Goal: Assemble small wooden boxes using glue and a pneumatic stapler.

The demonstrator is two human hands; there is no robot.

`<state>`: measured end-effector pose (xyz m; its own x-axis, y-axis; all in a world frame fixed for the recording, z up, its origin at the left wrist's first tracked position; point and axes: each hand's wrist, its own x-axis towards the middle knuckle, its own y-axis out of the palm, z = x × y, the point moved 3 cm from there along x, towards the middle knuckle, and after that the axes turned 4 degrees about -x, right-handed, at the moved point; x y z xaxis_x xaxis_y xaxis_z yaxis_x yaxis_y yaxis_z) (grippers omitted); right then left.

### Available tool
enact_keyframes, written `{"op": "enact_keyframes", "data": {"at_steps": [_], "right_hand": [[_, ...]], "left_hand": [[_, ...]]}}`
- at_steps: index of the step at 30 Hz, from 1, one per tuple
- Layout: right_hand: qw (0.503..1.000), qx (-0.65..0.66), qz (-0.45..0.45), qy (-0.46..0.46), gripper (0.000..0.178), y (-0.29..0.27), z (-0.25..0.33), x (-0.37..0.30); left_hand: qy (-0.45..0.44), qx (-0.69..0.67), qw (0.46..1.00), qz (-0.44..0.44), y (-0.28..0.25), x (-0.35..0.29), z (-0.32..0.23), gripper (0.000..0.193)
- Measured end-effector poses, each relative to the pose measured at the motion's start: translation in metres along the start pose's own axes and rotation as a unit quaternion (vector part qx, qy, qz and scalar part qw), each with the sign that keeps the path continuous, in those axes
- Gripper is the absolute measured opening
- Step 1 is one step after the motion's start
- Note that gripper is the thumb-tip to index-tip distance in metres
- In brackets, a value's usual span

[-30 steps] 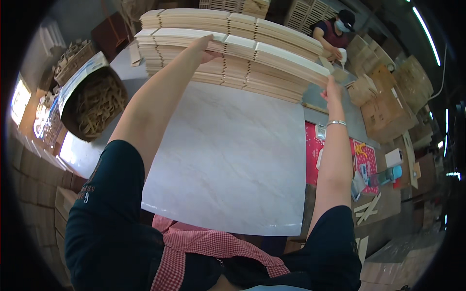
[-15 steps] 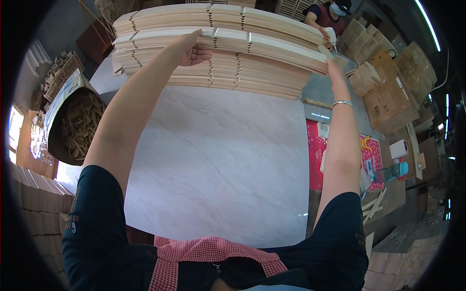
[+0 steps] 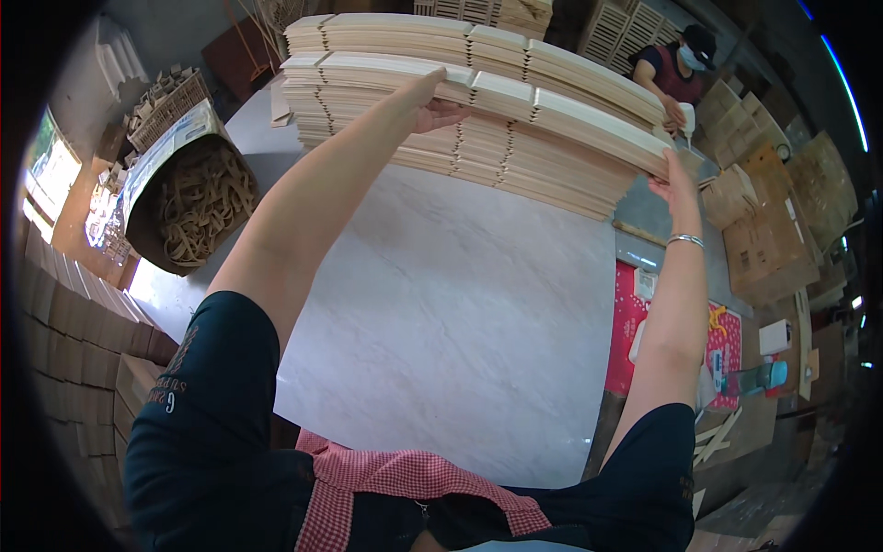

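Long, pale wooden slats with V-shaped notches lie in two tall rows at the far side of the table. The top layers of the nearer row (image 3: 589, 118) jut forward over the slats beneath (image 3: 543, 175). My left hand (image 3: 432, 106) grips their front edge left of the middle, thumb on top and fingers below. At their right end, my right hand (image 3: 678, 184) is closed round the corner, thumb uppermost. Part of its fingers is hidden. Behind stands the second row (image 3: 405, 29) of similar slats.
A marble-patterned tabletop (image 3: 451, 304) lies between my arms. At left stands a bag (image 3: 198, 202) of curled wood strips. On the right are a red spotted mat (image 3: 627, 304), a bottle (image 3: 754, 377) and cardboard boxes (image 3: 768, 235). A masked co-worker (image 3: 676, 69) holds a white squeeze bottle (image 3: 688, 120).
The view has turned, shifting the scene rightward and tilting it. Both hands stay on the nearer slats; the right hand's fingers now show more below the end.
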<state>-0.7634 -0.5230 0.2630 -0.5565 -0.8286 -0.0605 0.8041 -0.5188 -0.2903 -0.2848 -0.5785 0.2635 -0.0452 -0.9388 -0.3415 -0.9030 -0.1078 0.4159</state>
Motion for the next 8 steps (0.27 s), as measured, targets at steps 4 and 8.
{"op": "enact_keyframes", "data": {"at_steps": [4,8], "right_hand": [[0.995,0.024,-0.049,-0.079,0.070,0.003,0.002,-0.001],[0.998,-0.032,-0.016,-0.054,0.078,0.002,0.005,-0.028]], "left_hand": [[-0.001,-0.118,0.993,0.019,-0.005,0.010,-0.005,0.071],[-0.001,-0.133,0.991,-0.018,-0.008,0.012,-0.004,0.075]]}}
